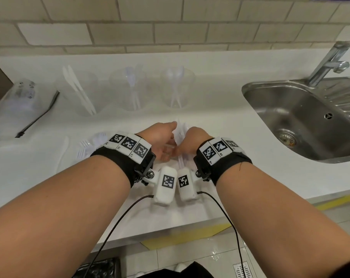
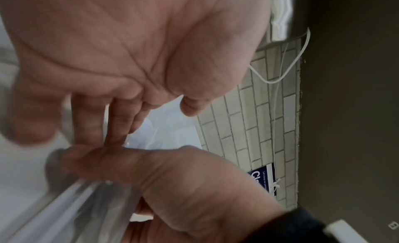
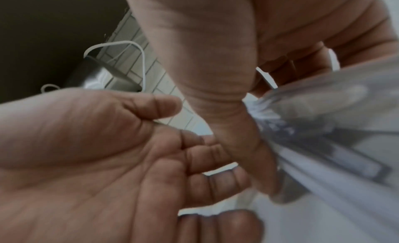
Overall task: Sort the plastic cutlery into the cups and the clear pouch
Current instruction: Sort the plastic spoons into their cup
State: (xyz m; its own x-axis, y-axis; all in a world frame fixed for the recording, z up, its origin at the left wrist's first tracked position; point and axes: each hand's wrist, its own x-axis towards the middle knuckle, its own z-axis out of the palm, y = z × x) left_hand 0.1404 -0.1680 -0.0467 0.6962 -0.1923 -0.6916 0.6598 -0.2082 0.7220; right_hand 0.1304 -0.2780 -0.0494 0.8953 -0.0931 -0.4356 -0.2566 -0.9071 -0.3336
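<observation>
Far left on the bench [image 1: 220, 121]: pouch [image 1: 19, 101]. Three cups [image 1: 130, 91] far centre, cutlery standing in each. Loose forks [image 1: 86, 149] near left. Left hand [image 1: 162, 141] grip released, palm up. Right hand [image 1: 192, 141] grip clenched round a cutlery bundle [image 3: 323, 130]. Sink [image 1: 302, 117] right.

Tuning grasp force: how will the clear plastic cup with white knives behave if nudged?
The clear plastic cup with white knives is probably light. The knives lean past its rim, so it may tip. On the smooth white counter it likely slides.
</observation>
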